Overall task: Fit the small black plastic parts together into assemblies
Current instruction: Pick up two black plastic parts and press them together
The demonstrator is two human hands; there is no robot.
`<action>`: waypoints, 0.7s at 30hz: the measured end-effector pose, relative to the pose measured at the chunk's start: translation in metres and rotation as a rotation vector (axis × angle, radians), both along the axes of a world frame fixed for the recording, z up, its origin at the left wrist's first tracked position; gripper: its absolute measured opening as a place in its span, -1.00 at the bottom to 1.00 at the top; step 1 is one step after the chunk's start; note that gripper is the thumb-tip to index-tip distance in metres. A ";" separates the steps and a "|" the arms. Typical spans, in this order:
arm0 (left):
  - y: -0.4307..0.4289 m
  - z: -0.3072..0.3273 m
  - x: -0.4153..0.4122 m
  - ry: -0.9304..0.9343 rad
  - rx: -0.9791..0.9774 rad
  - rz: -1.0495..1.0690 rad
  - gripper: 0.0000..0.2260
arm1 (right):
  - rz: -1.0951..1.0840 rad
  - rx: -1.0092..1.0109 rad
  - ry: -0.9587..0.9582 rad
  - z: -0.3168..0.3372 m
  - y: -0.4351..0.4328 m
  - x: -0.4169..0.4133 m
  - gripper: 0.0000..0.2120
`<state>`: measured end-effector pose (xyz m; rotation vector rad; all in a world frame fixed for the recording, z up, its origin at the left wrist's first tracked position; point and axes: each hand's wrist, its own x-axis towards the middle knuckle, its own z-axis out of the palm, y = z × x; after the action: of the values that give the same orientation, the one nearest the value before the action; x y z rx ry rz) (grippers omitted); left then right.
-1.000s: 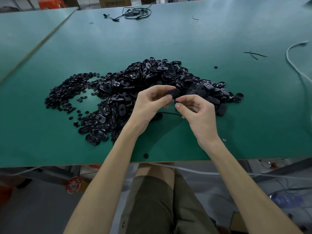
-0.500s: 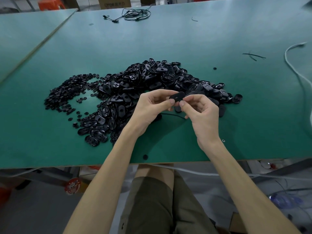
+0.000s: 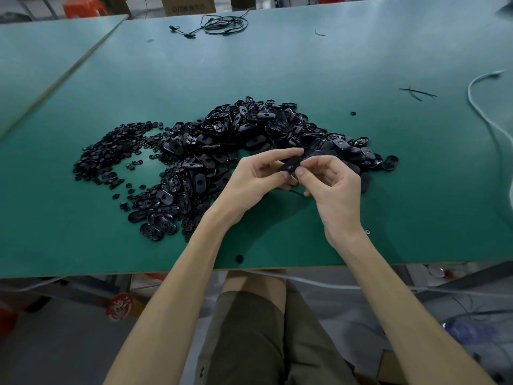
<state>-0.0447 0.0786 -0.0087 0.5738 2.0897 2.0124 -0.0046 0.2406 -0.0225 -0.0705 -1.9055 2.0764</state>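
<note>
As left hand (image 3: 249, 184) grips black part (image 3: 290, 165), right hand (image 3: 333, 190) — seemingly — pinches it.

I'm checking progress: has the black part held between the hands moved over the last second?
Yes, slightly. The black part has come a little nearer the near table edge, away from the pile.

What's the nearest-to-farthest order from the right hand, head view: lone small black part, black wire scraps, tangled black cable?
From the right hand:
1. lone small black part, beyond the pile's right side
2. black wire scraps, farther right
3. tangled black cable, table's far edge
</note>
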 end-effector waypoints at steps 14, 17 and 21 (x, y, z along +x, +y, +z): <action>0.000 -0.006 -0.004 -0.034 0.098 0.211 -0.88 | 0.029 0.023 0.012 0.001 -0.001 0.000 -0.88; -0.001 -0.006 -0.005 -0.019 0.055 0.273 -0.89 | 0.051 0.051 0.008 -0.001 -0.001 0.000 -0.86; -0.002 -0.005 -0.004 -0.035 0.097 0.226 -0.92 | 0.041 0.054 0.007 -0.003 -0.001 -0.001 -0.88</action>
<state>-0.0490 0.0762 -0.0137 0.3267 2.1304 2.2365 -0.0059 0.2399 -0.0252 -0.0113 -1.9741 2.0469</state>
